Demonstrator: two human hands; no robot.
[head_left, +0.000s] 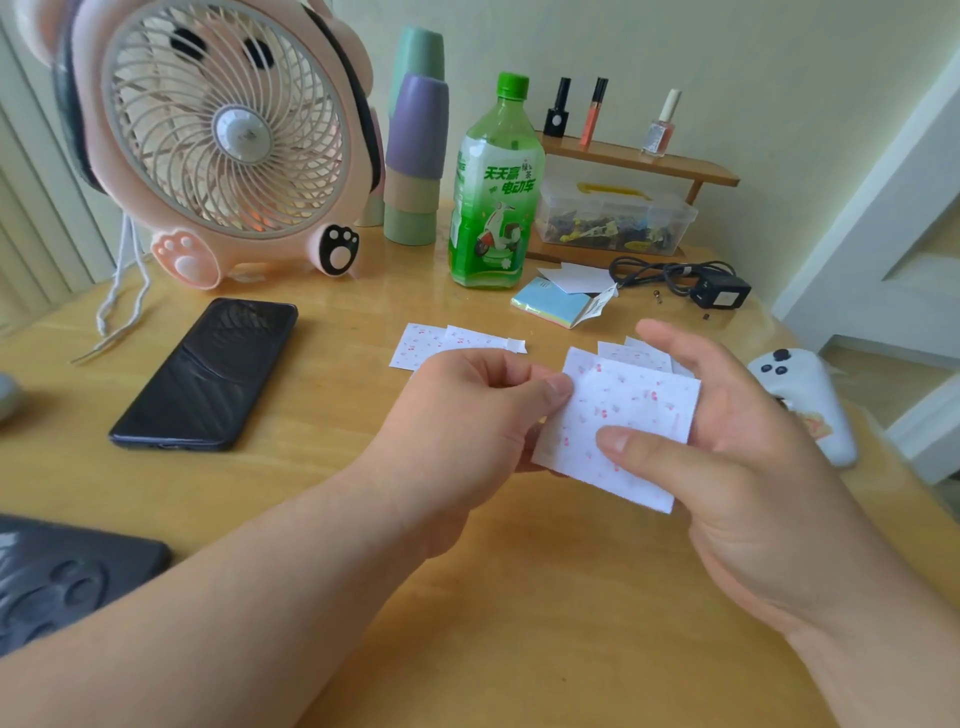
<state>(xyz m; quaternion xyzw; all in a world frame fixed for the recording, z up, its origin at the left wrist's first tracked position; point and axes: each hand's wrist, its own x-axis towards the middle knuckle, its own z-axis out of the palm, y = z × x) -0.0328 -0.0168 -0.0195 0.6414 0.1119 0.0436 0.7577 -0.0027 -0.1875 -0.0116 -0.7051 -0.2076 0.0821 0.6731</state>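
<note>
Between left hand (467, 410) and right hand (737, 431), just above the table (519, 597): patterned paper square (623, 410). Left thumb and fingers pinch its left edge; right thumb is on its front, fingers behind. Probably a folding step; next, line up the edges, then crease. Folded pieces (441, 343) lie beyond the left hand. More sheets (639, 356) are half hidden behind the right fingers. Creases unclear.

A home: paw-footed fan (218, 140) (pink) and nail polish (661, 124) on wooden table (337, 467).
</note>
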